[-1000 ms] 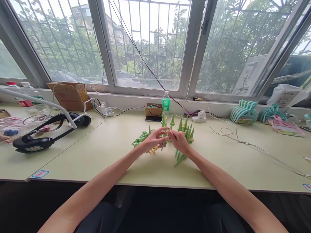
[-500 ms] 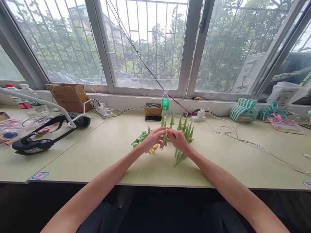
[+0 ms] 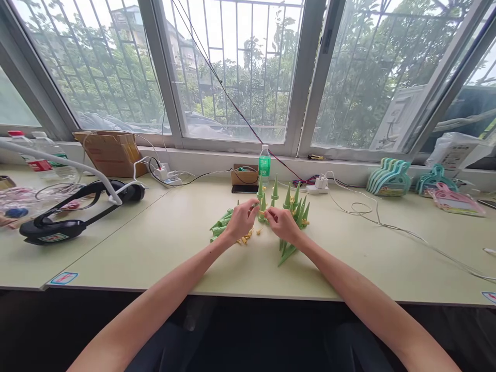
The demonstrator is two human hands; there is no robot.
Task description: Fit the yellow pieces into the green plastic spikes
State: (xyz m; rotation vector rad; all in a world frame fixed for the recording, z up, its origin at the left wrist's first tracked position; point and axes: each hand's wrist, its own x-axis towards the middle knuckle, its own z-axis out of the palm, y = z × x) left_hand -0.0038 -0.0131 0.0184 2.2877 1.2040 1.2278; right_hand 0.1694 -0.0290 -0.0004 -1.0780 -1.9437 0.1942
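Note:
My right hand (image 3: 282, 223) pinches a small yellow piece (image 3: 262, 212) at its fingertips, pointing towards the left hand. With fingers curled, my left hand (image 3: 242, 221) is close beside it; whatever it grips, if anything, is hidden. Just behind the fingertips, slim pale-green cones (image 3: 275, 190) stand point up on the table. More green cones (image 3: 301, 212), some with yellow pieces on them, cluster beyond my right hand, and several lie below it. Left of my left hand are green tubular pieces (image 3: 220, 224). Loose yellow pieces (image 3: 245, 238) lie partly under that hand.
A green-labelled bottle (image 3: 264, 164) stands behind the cones, near a small brown box (image 3: 243, 176) and a dark phone-like slab. To the left are a black headset (image 3: 54, 227) and a cardboard box (image 3: 112, 155). Cables (image 3: 387, 223) and mint hangers (image 3: 388, 177) lie right.
The green cone that hung point down between my hands is no longer seen there. My hands have drawn slightly apart, and a yellow piece now shows at the right fingertips.

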